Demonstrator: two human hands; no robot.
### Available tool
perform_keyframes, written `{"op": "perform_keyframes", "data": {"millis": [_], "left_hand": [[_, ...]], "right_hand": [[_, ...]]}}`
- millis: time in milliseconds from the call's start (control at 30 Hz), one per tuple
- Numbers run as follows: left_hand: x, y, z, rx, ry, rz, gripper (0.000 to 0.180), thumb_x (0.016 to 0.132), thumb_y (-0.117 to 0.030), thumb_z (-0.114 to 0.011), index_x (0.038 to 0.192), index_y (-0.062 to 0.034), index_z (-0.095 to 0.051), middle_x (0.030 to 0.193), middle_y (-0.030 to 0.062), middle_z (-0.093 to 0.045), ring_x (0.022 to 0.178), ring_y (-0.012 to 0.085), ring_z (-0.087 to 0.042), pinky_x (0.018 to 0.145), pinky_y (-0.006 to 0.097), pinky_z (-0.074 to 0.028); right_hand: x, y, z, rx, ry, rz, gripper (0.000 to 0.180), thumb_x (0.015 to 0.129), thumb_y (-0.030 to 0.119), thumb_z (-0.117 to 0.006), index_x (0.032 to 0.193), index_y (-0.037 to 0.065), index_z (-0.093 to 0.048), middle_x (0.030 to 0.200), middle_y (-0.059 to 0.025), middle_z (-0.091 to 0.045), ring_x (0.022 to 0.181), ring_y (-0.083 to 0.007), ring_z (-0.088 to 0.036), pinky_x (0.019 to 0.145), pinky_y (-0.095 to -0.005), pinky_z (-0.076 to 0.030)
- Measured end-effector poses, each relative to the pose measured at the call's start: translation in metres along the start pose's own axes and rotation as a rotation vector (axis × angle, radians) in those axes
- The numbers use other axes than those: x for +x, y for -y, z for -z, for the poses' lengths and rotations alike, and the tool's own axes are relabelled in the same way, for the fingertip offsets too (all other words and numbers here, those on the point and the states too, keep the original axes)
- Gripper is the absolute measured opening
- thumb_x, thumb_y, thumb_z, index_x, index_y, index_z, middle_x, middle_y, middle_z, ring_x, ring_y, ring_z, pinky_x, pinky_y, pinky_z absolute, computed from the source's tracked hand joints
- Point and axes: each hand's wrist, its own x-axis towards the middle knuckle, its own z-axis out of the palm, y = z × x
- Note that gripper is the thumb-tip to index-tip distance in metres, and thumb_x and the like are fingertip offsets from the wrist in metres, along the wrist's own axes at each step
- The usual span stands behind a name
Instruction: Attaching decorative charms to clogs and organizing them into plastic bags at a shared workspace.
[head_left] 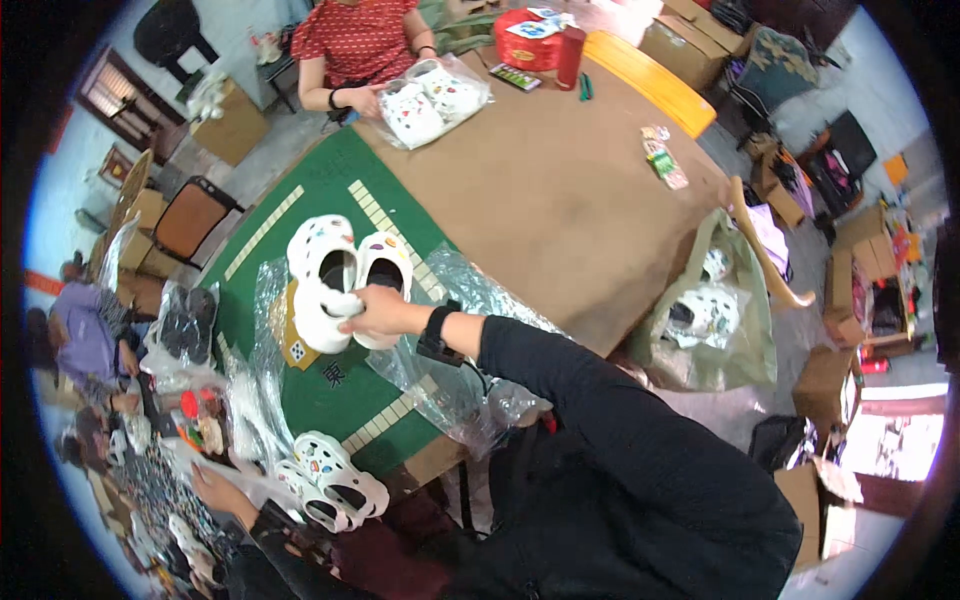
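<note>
- The right hand (382, 312) is pinching two white clogs (318, 300) by their heels over the green mat (340, 410); uneven pressure could be dropping one.
- Whether the left hand (222, 494) is gripping anything, I cannot tell.

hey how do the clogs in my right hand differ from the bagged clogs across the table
The held clogs are bare; the bagged clogs are in clear plastic. Your right hand grips the held clogs; another person holds the bagged clogs. Both pairs are white with colourful decorations.
</note>
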Motion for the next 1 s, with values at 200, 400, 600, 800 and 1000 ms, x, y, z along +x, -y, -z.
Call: {"op": "perform_keyframes", "data": {"millis": [200,400,600,800,1000], "left_hand": [[0.027,-0.162,0.048,-0.226,0.009,-0.131,0.028,0.087,-0.018,-0.052,0.11,-0.0049,-0.06,0.103,0.02,-0.058,0.101,0.0342,-0.051,0.091,0.039,-0.036],[0.005,-0.288,0.068,-0.311,0.036,-0.442,0.022,0.081,-0.008,-0.059,0.103,-0.0036,-0.063,0.101,0.0174,-0.059,0.104,0.0332,-0.051,0.094,0.04,-0.035],[-0.056,-0.353,0.054,-0.558,0.231,-0.659,0.022,0.077,-0.005,-0.062,0.099,-0.0044,-0.065,0.095,0.0175,-0.059,0.097,0.0325,-0.054,0.091,0.039,-0.039],[-0.077,-0.367,0.054,-0.533,0.453,-0.474,0.018,0.078,-0.008,-0.063,0.096,-0.0053,-0.065,0.09,0.0148,-0.059,0.087,0.0283,-0.057,0.078,0.033,-0.044],[-0.091,-0.347,0.066,-0.494,0.499,-0.419,0.017,0.077,-0.006,-0.064,0.093,-0.0052,-0.066,0.087,0.0138,-0.06,0.084,0.0276,-0.058,0.075,0.032,-0.045]], "right_hand": [[-0.025,0.02,0.08,0.447,-0.054,0.063,0.034,0.075,0.022,-0.068,0.101,0.001,-0.061,0.089,-0.0072,-0.066,0.081,-0.0166,-0.061,0.077,-0.0292,-0.046],[-0.055,-0.028,0.16,0.001,-0.189,0.032,0.047,0.068,0.033,-0.073,0.102,0.002,-0.061,0.092,-0.0151,-0.063,0.083,-0.0237,-0.061,0.076,-0.0322,-0.046],[-0.091,-0.102,0.241,-0.314,-0.377,0.117,0.049,0.064,0.034,-0.073,0.101,0.004,-0.062,0.088,-0.021,-0.061,0.083,-0.0283,-0.059,0.075,-0.0373,-0.046],[-0.114,-0.121,0.318,-0.342,-0.252,-0.182,0.046,0.066,0.037,-0.073,0.092,0.001,-0.064,0.082,-0.018,-0.064,0.076,-0.0267,-0.063,0.07,-0.035,-0.047],[-0.126,-0.13,0.326,-0.391,-0.222,-0.15,0.047,0.068,0.039,-0.07,0.093,0.001,-0.064,0.086,-0.0197,-0.063,0.081,-0.0274,-0.062,0.073,-0.0344,-0.047]]}}
